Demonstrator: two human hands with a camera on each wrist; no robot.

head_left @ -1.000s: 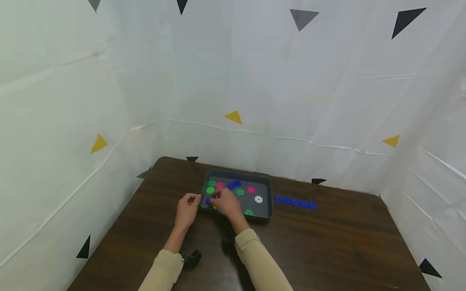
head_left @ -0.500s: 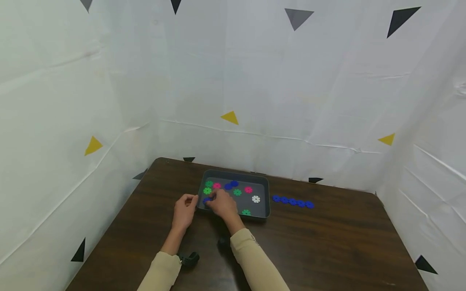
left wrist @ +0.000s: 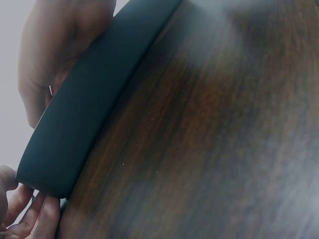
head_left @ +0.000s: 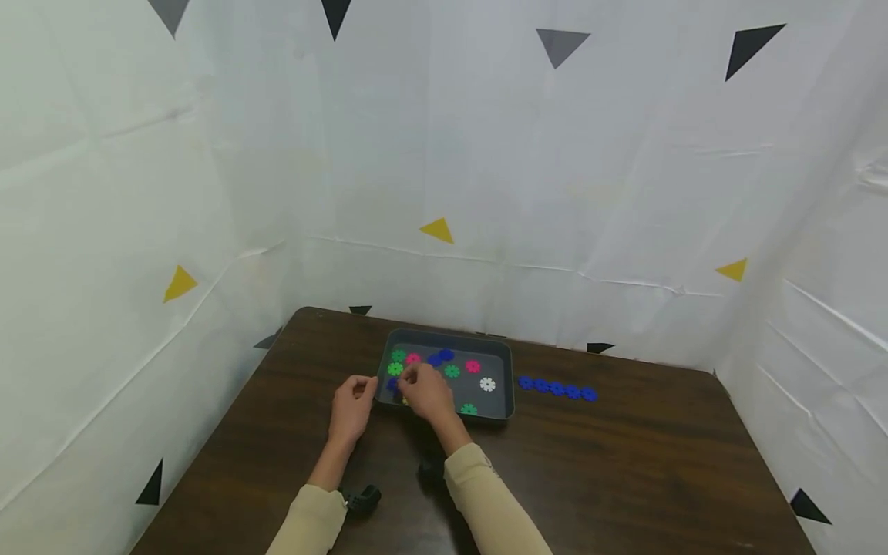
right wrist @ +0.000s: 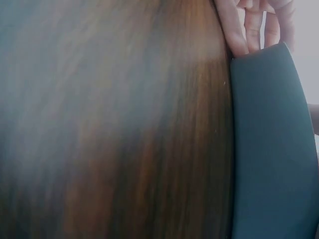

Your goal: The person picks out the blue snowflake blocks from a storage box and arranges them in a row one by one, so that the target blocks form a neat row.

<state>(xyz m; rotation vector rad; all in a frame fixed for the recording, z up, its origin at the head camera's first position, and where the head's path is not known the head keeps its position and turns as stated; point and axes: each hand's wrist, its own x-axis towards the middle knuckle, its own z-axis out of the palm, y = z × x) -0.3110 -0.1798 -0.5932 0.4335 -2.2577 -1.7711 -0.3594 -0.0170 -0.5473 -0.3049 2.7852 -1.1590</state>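
My left hand point(head_left: 351, 408) is at the near left corner of the dark grey tray point(head_left: 513, 385), thumb and fingertips pinching its wall. In the left wrist view, its fingers point(left wrist: 45, 219) meet the end of the tray's side. My right hand point(head_left: 428, 395) reaches over the front wall into the tray. Its curled thumb and fingers are at a blue flower-shaped disc point(head_left: 392, 383) and partly hide it. A yellow disc point(head_left: 405, 401) shows just under that hand. Around it lie green point(head_left: 395, 369), pink point(head_left: 413, 358) and blue discs point(head_left: 446, 354).
Right of the tray, several blue discs point(head_left: 557, 388) form a joined row on the brown wooden table point(head_left: 624, 455). A white disc point(head_left: 488, 384) lies in the tray's right part, a green one point(head_left: 469, 409) by its front wall. White sheeting point(head_left: 513, 193) surrounds the table.
My right hand dipped toward the blue disc and has now risen slightly, uncovering the yellow disc again. My left hand has stayed at the tray corner. The head view has shifted slightly.
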